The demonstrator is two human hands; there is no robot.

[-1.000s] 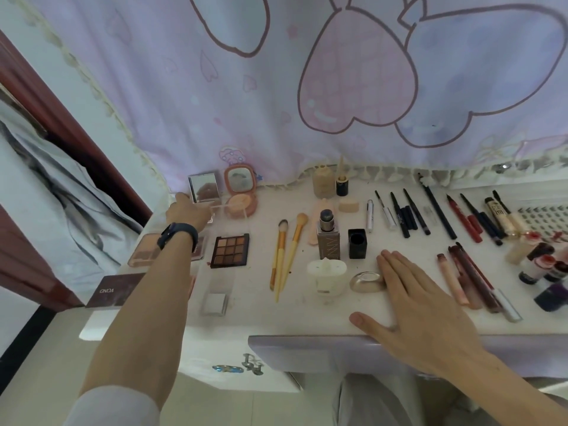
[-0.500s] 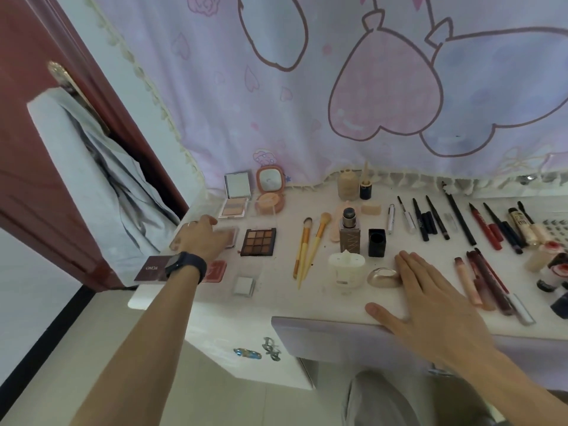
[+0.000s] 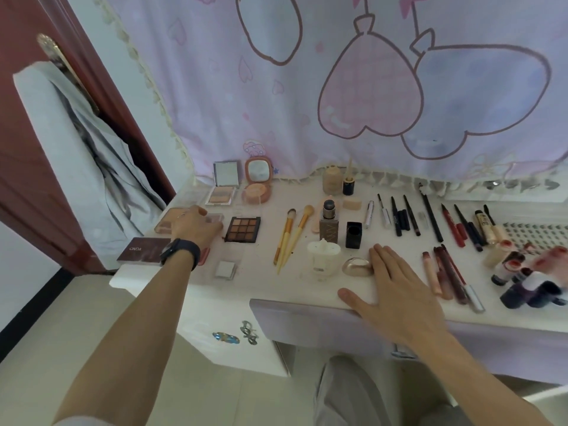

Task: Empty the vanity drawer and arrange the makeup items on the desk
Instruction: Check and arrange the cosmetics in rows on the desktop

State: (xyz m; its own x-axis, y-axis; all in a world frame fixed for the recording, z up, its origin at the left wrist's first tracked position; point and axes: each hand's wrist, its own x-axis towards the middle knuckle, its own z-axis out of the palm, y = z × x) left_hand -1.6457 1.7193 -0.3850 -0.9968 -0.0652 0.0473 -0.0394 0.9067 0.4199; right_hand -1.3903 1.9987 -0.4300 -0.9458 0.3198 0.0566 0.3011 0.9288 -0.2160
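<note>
Makeup lies spread over the white desk (image 3: 270, 284). My left hand (image 3: 196, 226), with a dark watch on its wrist, rests on a pale pink palette (image 3: 167, 225) at the desk's left end, its fingers partly covering it. Beside it lie a brown eyeshadow palette (image 3: 242, 229) and a dark maroon palette (image 3: 143, 249). My right hand (image 3: 396, 281) lies flat and open on the desk's front edge, its fingertips beside a gold egg-shaped case (image 3: 356, 267). The lavender drawer front (image 3: 307, 324) is below that hand.
Two open mirror compacts (image 3: 226, 186) stand at the back left. Two yellow brushes (image 3: 292, 238), a foundation bottle (image 3: 329, 224) and a black cap (image 3: 353, 234) fill the middle. Pencils (image 3: 405, 216), lip sticks (image 3: 445, 275) and small bottles (image 3: 522, 278) crowd the right. A curtain hangs behind.
My left hand has drawn back from the mirror compact at the rear to the pink palette nearer the front. The right hand has stayed flat in place. The view has shifted left.
</note>
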